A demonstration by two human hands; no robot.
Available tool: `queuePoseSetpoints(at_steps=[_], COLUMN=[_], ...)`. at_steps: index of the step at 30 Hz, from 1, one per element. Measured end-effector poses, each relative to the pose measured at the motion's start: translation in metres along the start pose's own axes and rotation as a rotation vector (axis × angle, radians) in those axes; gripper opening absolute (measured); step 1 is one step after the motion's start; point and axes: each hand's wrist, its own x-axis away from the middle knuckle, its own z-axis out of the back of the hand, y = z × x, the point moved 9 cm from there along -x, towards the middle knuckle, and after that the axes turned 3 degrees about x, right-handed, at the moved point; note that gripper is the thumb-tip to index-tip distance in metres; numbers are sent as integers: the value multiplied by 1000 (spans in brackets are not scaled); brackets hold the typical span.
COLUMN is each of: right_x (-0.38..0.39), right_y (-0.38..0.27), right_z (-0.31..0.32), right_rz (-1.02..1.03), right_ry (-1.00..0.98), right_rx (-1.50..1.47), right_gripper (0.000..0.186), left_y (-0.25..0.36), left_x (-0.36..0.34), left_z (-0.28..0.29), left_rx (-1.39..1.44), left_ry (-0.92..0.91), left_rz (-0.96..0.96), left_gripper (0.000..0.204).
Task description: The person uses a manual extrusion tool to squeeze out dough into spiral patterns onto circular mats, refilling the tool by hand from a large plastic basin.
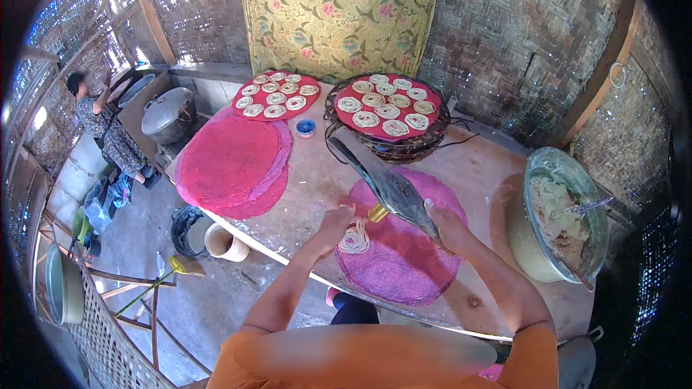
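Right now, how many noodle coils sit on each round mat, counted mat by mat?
Left red mat at the back: 10
Red mat on the wire rack: 9
Purple mat under the hands: 1, by the left hand
Stacked pink mats: 0
Total: 20 coils

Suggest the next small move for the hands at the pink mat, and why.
Probably keep circling the press over the noodle coil until it matches the finished coils on the red trays. The right hand grips the press, its brass nozzle sits just above the coil, and the left hand is at the strands. This coil looks smaller than those, and the pink mat holds only it.
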Motion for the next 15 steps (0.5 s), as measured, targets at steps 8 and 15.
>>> queuePoseSetpoints(at_steps=[8, 15], right_x=[11, 46], right_y=[23, 10], right_z=[16, 29], right_rz=[69, 91], right_ry=[43, 39], right_rx=[-50, -134], right_gripper=[62, 55], left_y=[67, 135], left_x=[79, 105], left_z=[-22, -16], left_rx=[-1347, -1368], left_ry=[170, 376], left_rz=[-453, -581], left_gripper=[75, 75])
